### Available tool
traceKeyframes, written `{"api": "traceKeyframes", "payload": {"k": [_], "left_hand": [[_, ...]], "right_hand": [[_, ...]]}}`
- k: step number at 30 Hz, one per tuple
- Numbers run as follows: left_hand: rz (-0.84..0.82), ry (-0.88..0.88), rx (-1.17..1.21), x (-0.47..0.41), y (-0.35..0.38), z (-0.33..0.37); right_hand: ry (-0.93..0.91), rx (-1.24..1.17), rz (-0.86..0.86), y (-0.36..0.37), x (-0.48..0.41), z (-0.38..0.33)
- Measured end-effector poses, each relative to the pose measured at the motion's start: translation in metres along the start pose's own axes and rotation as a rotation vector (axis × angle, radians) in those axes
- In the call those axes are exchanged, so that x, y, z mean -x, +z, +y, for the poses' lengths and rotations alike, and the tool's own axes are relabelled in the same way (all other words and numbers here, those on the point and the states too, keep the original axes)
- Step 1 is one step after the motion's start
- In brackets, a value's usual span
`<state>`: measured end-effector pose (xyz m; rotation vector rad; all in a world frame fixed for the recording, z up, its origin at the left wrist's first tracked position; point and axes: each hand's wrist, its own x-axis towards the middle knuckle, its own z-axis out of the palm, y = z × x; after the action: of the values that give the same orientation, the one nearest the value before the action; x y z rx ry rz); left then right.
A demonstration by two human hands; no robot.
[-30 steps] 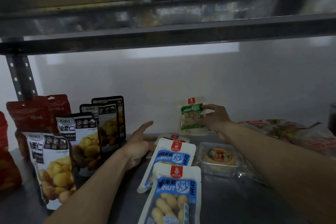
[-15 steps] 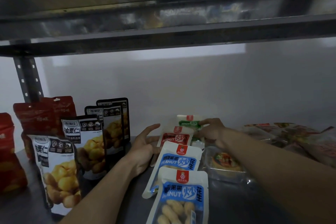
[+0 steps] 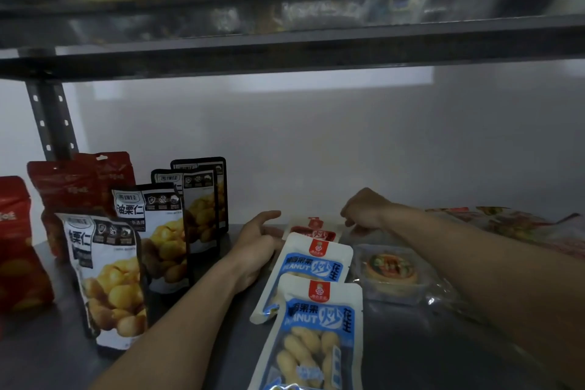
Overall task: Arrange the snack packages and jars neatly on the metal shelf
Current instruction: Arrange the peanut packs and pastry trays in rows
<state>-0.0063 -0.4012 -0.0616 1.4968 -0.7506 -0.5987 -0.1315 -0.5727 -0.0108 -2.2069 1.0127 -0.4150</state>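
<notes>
Steel shelf (image 3: 427, 358), poorly lit. A column of flat packets is laid from 6 toward 12 o'clock: near blue peanut packet (image 3: 316, 336), far blue peanut packet (image 3: 316, 266) partly overlapped by it, red peanut packet (image 3: 313, 229) at the back.

Left hand (image 3: 256, 247) is held open at the column's 9 o'clock edge, fingers straight, nothing gripped. Right hand (image 3: 364, 210) is seen knuckles-up at the red packet's 2 o'clock corner, fingers curled under. Whether anything is pinched cannot be told.

Chestnut pouches (image 3: 155, 231) are stood upright in a staggered row at 9 o'clock, with red pouches (image 3: 72, 190) behind them. Wrapped pastry (image 3: 389, 269) is placed at 3 o'clock, partly under the right forearm, with a loose pile (image 3: 506, 225) beyond it.

Risks, as judged:
- Pouches could be toppled in a chain if the left forearm is swung outward, since it is close to them.
- Glossy film on steel means the column could be skewed by an uneven push.
- Pastry could be crushed if the right forearm is lowered.
</notes>
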Motion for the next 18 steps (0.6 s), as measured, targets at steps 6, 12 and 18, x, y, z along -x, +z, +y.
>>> {"api": "traceKeyframes", "payload": {"k": [6,12,18], "left_hand": [[0.074,0.019,-0.119,0.011,0.005,0.013],[0.126,0.073,-0.25,0.042,0.006,0.028],[-0.032,-0.082,-0.082,0.074,0.018,0.022]], "right_hand": [[-0.213,0.271,0.102,-0.009,0.044,-0.007],[-0.325,0.446,0.151,-0.002,0.106,-0.003],[-0.256,0.531,0.074,0.007,0.124,-0.011]]}}
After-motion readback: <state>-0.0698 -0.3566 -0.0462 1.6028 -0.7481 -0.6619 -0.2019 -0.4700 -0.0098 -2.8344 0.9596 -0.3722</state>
